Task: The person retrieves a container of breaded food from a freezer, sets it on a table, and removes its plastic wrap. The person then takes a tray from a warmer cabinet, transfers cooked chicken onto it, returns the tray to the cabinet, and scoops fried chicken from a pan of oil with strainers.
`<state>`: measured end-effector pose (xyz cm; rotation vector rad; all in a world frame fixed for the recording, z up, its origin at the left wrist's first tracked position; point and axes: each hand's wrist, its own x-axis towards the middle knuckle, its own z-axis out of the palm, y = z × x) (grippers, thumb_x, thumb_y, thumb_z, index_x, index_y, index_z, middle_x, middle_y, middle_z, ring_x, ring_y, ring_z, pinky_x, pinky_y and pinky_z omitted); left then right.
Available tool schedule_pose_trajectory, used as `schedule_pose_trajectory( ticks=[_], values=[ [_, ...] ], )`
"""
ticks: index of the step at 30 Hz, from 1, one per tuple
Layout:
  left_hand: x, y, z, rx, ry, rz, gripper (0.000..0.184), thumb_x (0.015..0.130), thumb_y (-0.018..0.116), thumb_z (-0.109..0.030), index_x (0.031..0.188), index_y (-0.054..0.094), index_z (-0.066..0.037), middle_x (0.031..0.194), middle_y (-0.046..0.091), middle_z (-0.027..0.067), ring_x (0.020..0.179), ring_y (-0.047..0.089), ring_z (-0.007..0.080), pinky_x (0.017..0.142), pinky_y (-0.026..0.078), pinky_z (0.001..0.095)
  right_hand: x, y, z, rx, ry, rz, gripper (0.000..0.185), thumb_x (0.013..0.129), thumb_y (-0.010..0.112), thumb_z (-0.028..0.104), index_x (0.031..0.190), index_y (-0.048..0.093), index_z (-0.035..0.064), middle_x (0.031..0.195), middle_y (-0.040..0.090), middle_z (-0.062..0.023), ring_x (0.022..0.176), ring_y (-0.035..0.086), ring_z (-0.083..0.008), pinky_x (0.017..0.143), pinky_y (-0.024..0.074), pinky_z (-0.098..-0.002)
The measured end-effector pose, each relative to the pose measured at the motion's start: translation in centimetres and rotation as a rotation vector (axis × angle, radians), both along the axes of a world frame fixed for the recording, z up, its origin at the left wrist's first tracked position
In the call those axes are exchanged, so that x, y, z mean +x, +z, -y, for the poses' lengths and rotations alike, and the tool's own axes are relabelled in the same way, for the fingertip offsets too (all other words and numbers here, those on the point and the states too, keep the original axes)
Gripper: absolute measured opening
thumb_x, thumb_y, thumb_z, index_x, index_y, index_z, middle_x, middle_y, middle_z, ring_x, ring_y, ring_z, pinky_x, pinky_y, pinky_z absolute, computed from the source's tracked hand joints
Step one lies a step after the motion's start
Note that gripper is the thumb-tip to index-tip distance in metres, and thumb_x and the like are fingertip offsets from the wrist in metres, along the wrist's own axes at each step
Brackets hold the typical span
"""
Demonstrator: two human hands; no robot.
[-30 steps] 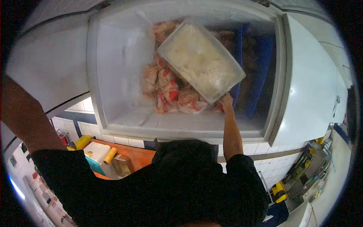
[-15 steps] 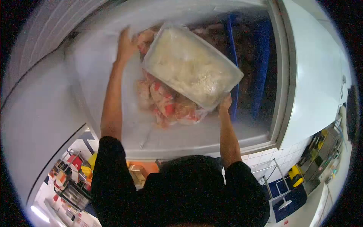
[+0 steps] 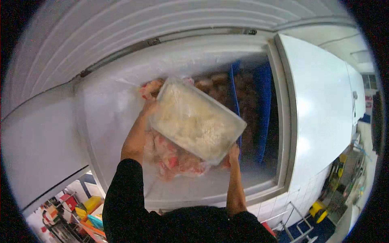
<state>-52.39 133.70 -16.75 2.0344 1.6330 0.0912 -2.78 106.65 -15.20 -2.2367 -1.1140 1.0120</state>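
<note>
A translucent rectangular plastic tub (image 3: 198, 121) with pale yellowish contents is tilted at an angle over the inside of a chest freezer (image 3: 113, 121). My left hand (image 3: 150, 107) is at the tub's left edge, its fingers mostly hidden by the tub. At the lower right corner my right hand (image 3: 234, 152) is closed on the tub's rim. Beneath and beside the tub lie bags of frozen food (image 3: 172, 158) with red and white marks, blurred by cold haze.
Blue dividers (image 3: 265, 109) stand in the freezer's right half, with dark brownish items (image 3: 219, 87) near them. A white freezer lid (image 3: 320, 113) covers the right side. Yellow containers (image 3: 89, 204) and a metal rack (image 3: 298, 224) stand on the floor behind.
My left hand, spread apart from the tub before, has come to its left edge. My right hand stays at its corner. The view has tilted up, so everything sits lower.
</note>
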Motion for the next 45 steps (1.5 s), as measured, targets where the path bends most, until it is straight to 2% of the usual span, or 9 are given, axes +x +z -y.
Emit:
schedule_pose_trajectory(
  ticks=[5,8,12,18,20,24,36,43,45],
  values=[
    [-0.7,8.3,7.2,-0.462,0.292,-0.116,0.030,0.087,0.051,-0.024,0.096,0.067,0.001,0.099,0.065,0.0231,0.095,0.062,0.0417,0.087,0.047,0.0498,5.6,-5.9,5.8,0.183,0.068,-0.083,0.039,0.094,0.047,0.032,0.111,0.062,0.0003,0.108,0.064,-0.0164,0.090,0.062,-0.0361,0.080,0.0482,-0.0433],
    [-3.1,10.7,13.4,-0.239,0.129,-0.180,0.033,0.091,0.047,-0.025,0.098,0.066,0.000,0.091,0.067,0.0217,0.087,0.065,0.0397,0.083,0.050,0.0480,1.9,10.5,1.2,0.005,-0.259,-0.125,0.035,0.092,0.049,0.030,0.106,0.062,0.0008,0.100,0.063,-0.0185,0.086,0.058,-0.0369,0.080,0.0477,-0.0411],
    [-7.0,15.6,25.6,-0.176,0.264,-0.180,0.029,0.089,0.052,-0.023,0.103,0.065,-0.001,0.103,0.065,0.0217,0.099,0.062,0.0383,0.088,0.048,0.0457,6.3,13.6,3.6,-0.048,0.164,-0.064,0.040,0.094,0.039,0.030,0.086,0.056,-0.0058,0.074,0.055,-0.0170,0.070,0.051,-0.0320,0.069,0.0410,-0.0422],
    [-9.2,26.4,44.7,0.403,0.401,-0.033,0.031,0.088,0.057,-0.019,0.112,0.064,-0.001,0.114,0.061,0.0207,0.106,0.058,0.0342,0.092,0.046,0.0400,-1.0,32.5,3.1,0.270,0.383,0.174,0.039,0.091,0.038,0.024,0.098,0.058,-0.0093,0.095,0.060,-0.0207,0.081,0.051,-0.0364,0.076,0.0416,-0.0440],
    [-6.5,35.7,48.1,0.035,1.027,0.755,0.032,0.087,0.057,-0.020,0.111,0.064,0.000,0.113,0.062,0.0175,0.104,0.058,0.0275,0.092,0.045,0.0372,0.9,33.7,2.4,0.442,0.669,0.475,0.042,0.094,0.039,0.024,0.118,0.056,-0.0065,0.121,0.053,-0.0279,0.117,0.049,-0.0380,0.096,0.0423,-0.0466],
    [-8.4,37.8,62.1,0.345,1.356,0.958,0.027,0.082,0.058,-0.015,0.100,0.065,0.003,0.096,0.066,0.0153,0.096,0.061,0.0223,0.083,0.048,0.0345,-7.7,40.5,5.2,0.482,0.387,0.011,0.043,0.093,0.041,0.028,0.112,0.059,-0.0067,0.108,0.059,-0.0229,0.101,0.054,-0.0354,0.087,0.0444,-0.0442],
    [12.4,46.2,85.2,0.748,1.580,-0.135,0.008,0.072,0.063,-0.009,0.077,0.065,-0.004,0.074,0.063,0.0132,0.072,0.062,0.0307,0.065,0.049,0.0384,-26.7,44.8,-1.0,0.213,1.269,-0.408,0.041,0.093,0.040,0.028,0.106,0.059,-0.0061,0.099,0.060,-0.0177,0.092,0.054,-0.0298,0.082,0.0437,-0.0408],
    [21.4,43.7,97.5,1.081,2.084,-0.142,0.013,0.077,0.060,-0.011,0.070,0.060,0.000,0.064,0.057,0.0099,0.064,0.059,0.0260,0.064,0.047,0.0367,-42.7,46.1,14.0,0.004,1.768,-0.446,0.041,0.093,0.040,0.028,0.102,0.060,-0.0057,0.093,0.060,-0.0146,0.086,0.055,-0.0265,0.080,0.0432,-0.0389],
    [26.2,47.3,98.9,1.169,2.701,0.557,0.016,0.076,0.058,-0.012,0.067,0.056,0.001,0.059,0.050,0.0022,0.060,0.051,0.0153,0.061,0.044,0.0327,-45.9,45.3,19.8,-0.065,1.897,-0.467,0.040,0.093,0.040,0.029,0.101,0.060,-0.0056,0.092,0.060,-0.0137,0.085,0.055,-0.0256,0.079,0.0431,-0.0383]
  ],
)
